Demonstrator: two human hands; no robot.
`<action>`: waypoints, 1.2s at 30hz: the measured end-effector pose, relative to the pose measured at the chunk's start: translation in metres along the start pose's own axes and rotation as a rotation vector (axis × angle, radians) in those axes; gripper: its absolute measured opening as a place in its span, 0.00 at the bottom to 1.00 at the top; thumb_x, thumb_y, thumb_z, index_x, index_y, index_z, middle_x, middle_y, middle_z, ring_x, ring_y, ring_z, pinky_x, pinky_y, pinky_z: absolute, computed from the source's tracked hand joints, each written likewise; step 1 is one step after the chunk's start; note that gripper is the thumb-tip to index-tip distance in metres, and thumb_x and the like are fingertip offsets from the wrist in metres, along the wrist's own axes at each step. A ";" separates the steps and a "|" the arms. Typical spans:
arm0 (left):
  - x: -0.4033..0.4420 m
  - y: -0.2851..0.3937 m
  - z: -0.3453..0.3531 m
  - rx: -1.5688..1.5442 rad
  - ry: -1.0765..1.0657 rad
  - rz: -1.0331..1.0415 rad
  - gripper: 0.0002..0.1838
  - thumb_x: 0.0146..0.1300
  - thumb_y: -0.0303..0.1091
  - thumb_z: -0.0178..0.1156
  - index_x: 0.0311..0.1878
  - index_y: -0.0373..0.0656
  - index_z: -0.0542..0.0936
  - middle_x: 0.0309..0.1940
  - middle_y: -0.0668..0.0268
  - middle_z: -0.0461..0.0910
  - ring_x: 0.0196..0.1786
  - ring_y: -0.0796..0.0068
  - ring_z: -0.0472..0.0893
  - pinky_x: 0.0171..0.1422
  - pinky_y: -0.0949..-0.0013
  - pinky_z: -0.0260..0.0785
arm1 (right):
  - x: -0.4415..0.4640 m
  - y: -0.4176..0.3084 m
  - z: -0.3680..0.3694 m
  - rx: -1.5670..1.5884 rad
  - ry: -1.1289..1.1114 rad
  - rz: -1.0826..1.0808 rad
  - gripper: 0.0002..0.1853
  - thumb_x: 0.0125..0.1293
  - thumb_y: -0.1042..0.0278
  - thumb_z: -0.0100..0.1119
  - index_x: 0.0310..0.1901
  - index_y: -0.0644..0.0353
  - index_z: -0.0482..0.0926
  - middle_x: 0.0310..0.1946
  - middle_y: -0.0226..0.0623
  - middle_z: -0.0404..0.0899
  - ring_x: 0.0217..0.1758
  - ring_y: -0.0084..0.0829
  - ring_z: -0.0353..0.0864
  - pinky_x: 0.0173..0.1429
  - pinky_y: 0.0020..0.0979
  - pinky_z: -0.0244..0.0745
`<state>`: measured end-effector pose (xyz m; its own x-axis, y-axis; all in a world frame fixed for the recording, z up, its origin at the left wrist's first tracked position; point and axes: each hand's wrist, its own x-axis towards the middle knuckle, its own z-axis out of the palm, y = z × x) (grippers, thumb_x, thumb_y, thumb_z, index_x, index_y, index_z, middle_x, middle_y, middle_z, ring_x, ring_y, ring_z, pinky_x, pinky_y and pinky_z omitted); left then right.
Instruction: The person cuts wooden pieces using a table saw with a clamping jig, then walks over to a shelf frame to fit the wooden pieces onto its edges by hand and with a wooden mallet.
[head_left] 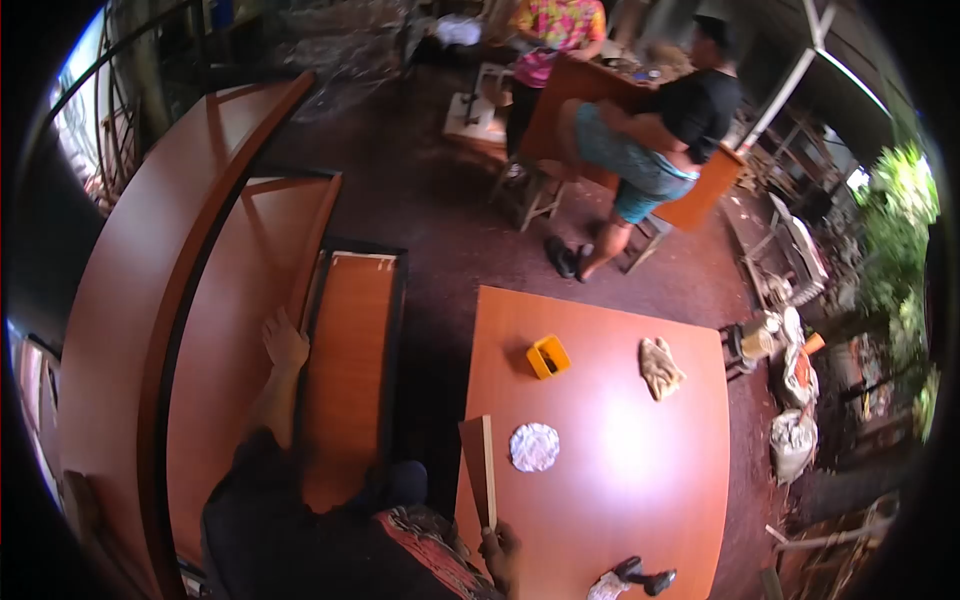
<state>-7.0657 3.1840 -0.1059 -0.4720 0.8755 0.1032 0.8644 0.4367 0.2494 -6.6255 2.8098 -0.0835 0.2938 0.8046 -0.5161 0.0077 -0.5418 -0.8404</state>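
My left hand [286, 340] rests with its fingers stretched out on a reddish-brown wooden panel [235, 290], close to the panel's raised edge. My right hand [500, 553] is closed around the lower end of a short flat piece of wood board [478, 465] with a pale edge, held up over the near-left side of a wood-topped table [600, 510]. On this table are a yellow square container [548, 357], a tan glove [660, 369], a crumpled whitish round wad [534, 447] and a black tool [645, 577] beside a white crumpled piece.
A larger curved-looking panel [120, 270] leans at the far left, and a narrower dark-edged panel [350, 390] stands right of my left hand. Ahead, a person in a black shirt [695, 110] handles a wooden board [580, 95] by another person. Sacks [793, 445] line the right.
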 end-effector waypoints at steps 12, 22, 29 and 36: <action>0.041 -0.002 -0.001 0.072 0.042 0.026 0.32 0.57 0.37 0.68 0.67 0.43 0.74 0.61 0.47 0.67 0.70 0.37 0.63 0.76 0.37 0.56 | 0.266 -0.247 0.111 -0.101 -0.274 -0.232 0.18 0.74 0.69 0.56 0.59 0.72 0.78 0.31 0.35 0.78 0.26 0.23 0.80 0.30 0.25 0.75; 0.053 0.002 -0.004 0.017 0.166 0.084 0.25 0.55 0.36 0.67 0.59 0.46 0.79 0.53 0.53 0.71 0.57 0.46 0.70 0.62 0.43 0.63 | 0.425 -0.379 0.222 0.286 -0.583 -0.178 0.14 0.75 0.70 0.58 0.58 0.67 0.78 0.36 0.34 0.80 0.29 0.27 0.81 0.33 0.30 0.80; 0.053 -0.004 0.017 0.102 0.097 -0.029 0.27 0.49 0.37 0.68 0.56 0.49 0.80 0.52 0.54 0.71 0.57 0.48 0.70 0.61 0.45 0.64 | 0.557 -0.501 0.296 0.325 -0.824 -0.168 0.19 0.73 0.69 0.62 0.60 0.70 0.78 0.35 0.37 0.81 0.28 0.30 0.83 0.33 0.32 0.82; 0.078 0.049 0.023 0.141 0.056 -0.423 0.31 0.45 0.33 0.70 0.58 0.48 0.78 0.53 0.50 0.70 0.60 0.44 0.69 0.64 0.44 0.63 | 0.666 -0.701 0.436 -0.174 -1.132 -0.448 0.22 0.69 0.65 0.68 0.62 0.63 0.81 0.27 0.27 0.79 0.25 0.19 0.76 0.29 0.24 0.72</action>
<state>-7.0567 3.2788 -0.1079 -0.7945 0.6028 0.0736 0.6065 0.7812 0.1481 -6.8521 3.8311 0.0902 -0.7617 0.6380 -0.1129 0.0476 -0.1187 -0.9918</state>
